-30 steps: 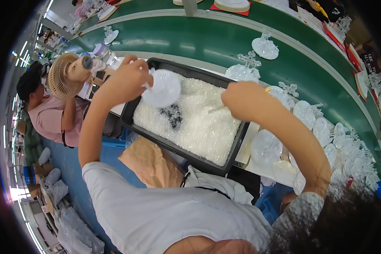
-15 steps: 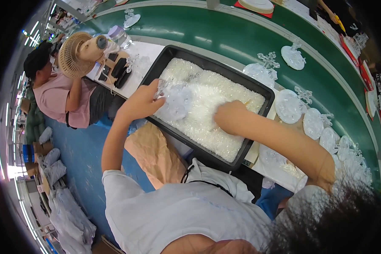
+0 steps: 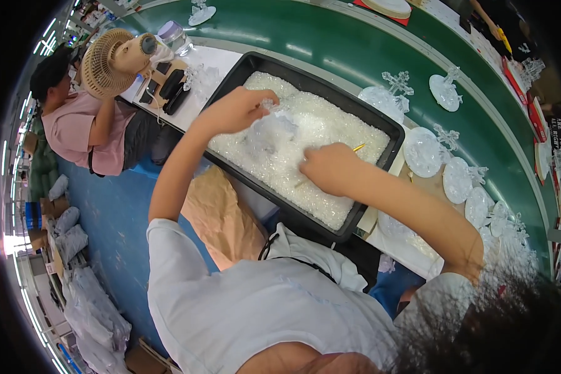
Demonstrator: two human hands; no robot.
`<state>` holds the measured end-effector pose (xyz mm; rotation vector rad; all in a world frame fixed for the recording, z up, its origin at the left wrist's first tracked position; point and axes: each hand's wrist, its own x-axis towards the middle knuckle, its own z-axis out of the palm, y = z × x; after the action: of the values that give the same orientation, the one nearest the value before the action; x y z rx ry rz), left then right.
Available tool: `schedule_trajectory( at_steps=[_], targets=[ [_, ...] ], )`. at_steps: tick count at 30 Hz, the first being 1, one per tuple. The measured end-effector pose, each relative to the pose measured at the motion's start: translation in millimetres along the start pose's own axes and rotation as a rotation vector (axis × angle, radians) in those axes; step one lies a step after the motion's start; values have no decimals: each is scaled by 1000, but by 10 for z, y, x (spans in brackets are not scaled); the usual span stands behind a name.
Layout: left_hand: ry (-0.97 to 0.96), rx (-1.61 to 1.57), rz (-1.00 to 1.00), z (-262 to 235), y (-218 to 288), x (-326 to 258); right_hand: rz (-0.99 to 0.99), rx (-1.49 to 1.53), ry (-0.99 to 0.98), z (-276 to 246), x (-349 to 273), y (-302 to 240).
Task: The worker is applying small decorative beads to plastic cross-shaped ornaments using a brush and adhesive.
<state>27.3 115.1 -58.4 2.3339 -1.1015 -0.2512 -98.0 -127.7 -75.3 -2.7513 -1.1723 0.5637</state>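
A black tray [image 3: 380,181] of glittering white granules [image 3: 349,118] lies in front of me. My left hand [image 3: 240,111] is closed on the clear top of a translucent round ornament [image 3: 271,134], whose pale disc is tilted low over the granules at the tray's left half. My right hand [image 3: 333,168] is closed just over the granules, beside the disc. A thin stick with a yellow end [image 3: 358,148] sticks out behind its knuckles, and it appears to be in my grip. Granules and fingers partly hide the disc's edge and the stick's other end.
Several clear disc ornaments with snowflake tops [image 3: 422,153] stand right of the tray. Beyond runs a green conveyor [image 3: 330,53]. A beige fan [image 3: 109,62], a bottle [image 3: 174,37] and a co-worker [image 3: 84,134] are at the left. A brown paper bag [image 3: 221,215] hangs below.
My left hand has moved up and right with the ornament, deeper over the tray. My right hand has come slightly left, nearer the disc, and the yellow stick end shows more plainly.
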Motion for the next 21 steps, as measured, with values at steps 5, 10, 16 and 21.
schedule_trajectory(
  at_steps=[5,10,16,21],
  targets=[
    [-2,178,-390,-196,459,-72,102,-98,-163,-371,-152,53],
    [169,276,-240,217,430,145,365,-307,-95,-153,144,440],
    [79,-28,-305,222,429,147,219,-347,-130,-240,61,456],
    [-98,-83,-45,292,490,282,169,-268,13,22,167,620]
  ],
)
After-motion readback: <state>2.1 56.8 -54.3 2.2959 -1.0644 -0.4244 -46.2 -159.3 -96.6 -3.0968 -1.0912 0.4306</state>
